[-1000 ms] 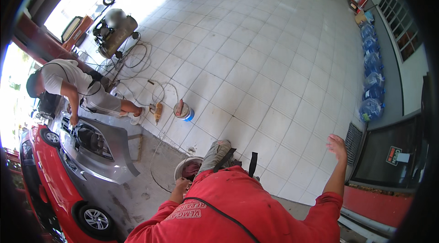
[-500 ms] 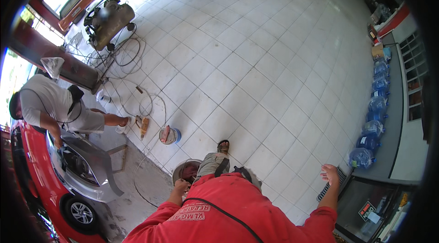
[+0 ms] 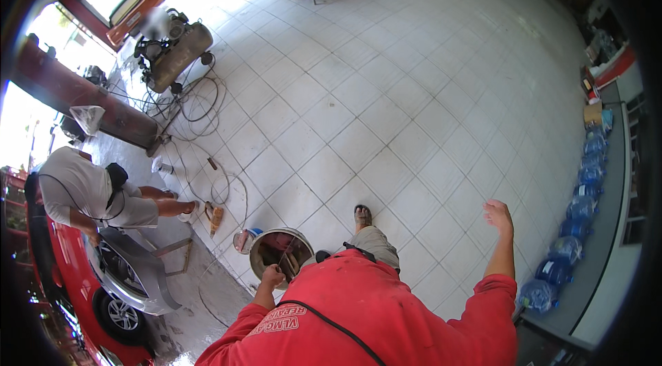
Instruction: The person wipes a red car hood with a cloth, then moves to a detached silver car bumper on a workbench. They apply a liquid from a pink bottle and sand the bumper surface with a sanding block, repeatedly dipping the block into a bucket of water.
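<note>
My left hand (image 3: 274, 274) is closed at the near rim of a round bucket (image 3: 253, 253), and the bucket hangs from it beside my left leg. Dark reddish cloth (image 3: 279, 240) and other items I cannot make out lie inside. Out to my right, my right hand (image 3: 498, 216) holds nothing, its fingers apart above the tiles. Just beyond the bucket stands a small blue pail (image 3: 244, 240), partly hidden by it. My sandalled foot (image 3: 363, 215) is on the floor ahead.
At left, a person (image 3: 83, 187) bends over a grey car bumper (image 3: 141, 287) beside a red car (image 3: 69, 283). An air compressor (image 3: 176, 56) with looped hoses (image 3: 207, 100) stands far left. Blue water jugs (image 3: 554, 271) line the right wall. A sander-like orange tool (image 3: 216, 219) lies on the tiles.
I have stepped forward, and the bucket has moved along with my left hand until it partly covers the small pail. My right arm has swung forward.
</note>
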`<action>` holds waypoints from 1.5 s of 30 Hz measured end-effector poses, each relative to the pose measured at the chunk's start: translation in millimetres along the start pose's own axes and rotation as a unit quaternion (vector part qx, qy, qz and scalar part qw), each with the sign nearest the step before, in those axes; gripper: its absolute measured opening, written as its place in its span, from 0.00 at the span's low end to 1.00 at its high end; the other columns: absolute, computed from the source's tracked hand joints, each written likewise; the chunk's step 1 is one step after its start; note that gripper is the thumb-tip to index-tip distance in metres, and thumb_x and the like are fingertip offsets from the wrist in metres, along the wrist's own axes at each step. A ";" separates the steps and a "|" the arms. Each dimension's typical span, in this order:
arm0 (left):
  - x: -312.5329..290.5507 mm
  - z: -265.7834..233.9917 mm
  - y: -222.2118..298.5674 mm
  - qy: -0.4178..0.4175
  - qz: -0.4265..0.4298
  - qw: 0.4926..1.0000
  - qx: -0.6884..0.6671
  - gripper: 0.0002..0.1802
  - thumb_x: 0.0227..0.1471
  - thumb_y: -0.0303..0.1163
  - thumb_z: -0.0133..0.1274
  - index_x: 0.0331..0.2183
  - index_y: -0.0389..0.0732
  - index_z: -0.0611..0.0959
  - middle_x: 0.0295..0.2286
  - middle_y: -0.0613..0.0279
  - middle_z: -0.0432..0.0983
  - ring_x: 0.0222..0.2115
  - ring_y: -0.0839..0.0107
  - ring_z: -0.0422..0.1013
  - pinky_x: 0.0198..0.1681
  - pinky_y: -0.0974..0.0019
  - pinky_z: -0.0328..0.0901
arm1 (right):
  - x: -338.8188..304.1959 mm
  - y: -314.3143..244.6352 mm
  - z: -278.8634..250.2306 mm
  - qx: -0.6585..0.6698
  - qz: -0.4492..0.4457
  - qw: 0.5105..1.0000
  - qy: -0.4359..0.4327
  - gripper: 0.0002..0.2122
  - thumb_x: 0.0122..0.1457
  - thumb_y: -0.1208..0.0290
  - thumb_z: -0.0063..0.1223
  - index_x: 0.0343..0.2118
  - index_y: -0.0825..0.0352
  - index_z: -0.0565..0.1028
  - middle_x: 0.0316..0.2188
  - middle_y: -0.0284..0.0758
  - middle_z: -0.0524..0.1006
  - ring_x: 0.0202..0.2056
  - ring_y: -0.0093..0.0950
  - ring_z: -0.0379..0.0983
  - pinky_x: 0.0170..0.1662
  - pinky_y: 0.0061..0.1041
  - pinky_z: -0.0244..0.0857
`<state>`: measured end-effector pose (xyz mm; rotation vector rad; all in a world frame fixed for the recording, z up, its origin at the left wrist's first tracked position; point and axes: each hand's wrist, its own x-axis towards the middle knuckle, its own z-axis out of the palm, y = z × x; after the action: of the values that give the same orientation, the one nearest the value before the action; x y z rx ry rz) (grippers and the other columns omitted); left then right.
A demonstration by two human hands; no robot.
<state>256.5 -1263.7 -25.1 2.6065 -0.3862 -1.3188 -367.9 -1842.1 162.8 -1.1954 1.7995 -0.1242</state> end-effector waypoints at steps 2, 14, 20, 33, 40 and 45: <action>7.0 -4.2 50.1 0.003 -0.034 0.998 -0.046 0.14 0.38 0.28 0.69 0.27 0.42 0.78 0.23 0.57 0.78 0.25 0.66 0.75 0.29 0.58 0.71 | 39.7 -45.9 -3.8 0.003 -0.031 1.000 -0.007 0.29 0.64 0.58 0.63 0.63 0.70 0.74 0.49 0.41 0.83 0.42 0.34 0.82 0.43 0.33 0.76; 64.0 -11.8 274.7 -0.005 -0.078 0.988 -0.131 0.09 0.51 0.33 0.64 0.32 0.43 0.80 0.24 0.62 0.77 0.26 0.69 0.75 0.27 0.58 0.69 | 244.1 -203.7 -34.5 0.003 -0.026 0.996 -0.089 0.32 0.64 0.56 0.64 0.66 0.70 0.71 0.54 0.42 0.80 0.47 0.34 0.80 0.47 0.36 0.73; 163.3 7.1 361.1 -0.042 -0.085 0.994 -0.055 0.10 0.57 0.36 0.63 0.35 0.40 0.84 0.26 0.62 0.78 0.27 0.68 0.74 0.31 0.57 0.71 | 341.6 -203.7 -81.1 -0.008 0.107 0.993 -0.051 0.28 0.63 0.60 0.65 0.64 0.66 0.73 0.50 0.39 0.81 0.44 0.35 0.80 0.40 0.38 0.72; 245.1 -56.4 631.3 -0.027 -0.089 0.989 -0.115 0.10 0.42 0.25 0.64 0.27 0.42 0.78 0.24 0.60 0.76 0.25 0.64 0.74 0.30 0.56 0.71 | 511.8 -371.6 -145.7 -0.065 0.199 0.972 -0.108 0.26 0.64 0.59 0.65 0.62 0.67 0.75 0.49 0.38 0.80 0.40 0.37 0.81 0.39 0.40 0.74; 323.0 -88.1 749.7 0.039 -0.003 0.999 0.012 0.11 0.41 0.31 0.64 0.30 0.39 0.82 0.31 0.46 0.82 0.37 0.47 0.80 0.43 0.51 0.72 | 687.3 -623.2 -162.6 -0.107 -0.024 0.993 -0.052 0.28 0.64 0.58 0.64 0.61 0.70 0.76 0.48 0.39 0.83 0.41 0.32 0.81 0.40 0.32 0.75; 350.8 -121.3 871.2 0.062 -0.044 0.996 -0.051 0.08 0.44 0.29 0.63 0.28 0.40 0.81 0.25 0.58 0.79 0.25 0.66 0.75 0.28 0.56 0.70 | 759.8 -758.0 -171.6 -0.083 -0.147 0.984 -0.051 0.29 0.63 0.57 0.64 0.63 0.69 0.74 0.51 0.39 0.83 0.42 0.30 0.81 0.41 0.31 0.76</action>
<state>429.9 -2193.0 30.1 2.6288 -0.1807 -1.1631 -51.1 -2881.8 175.1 -1.5544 1.5610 -0.0823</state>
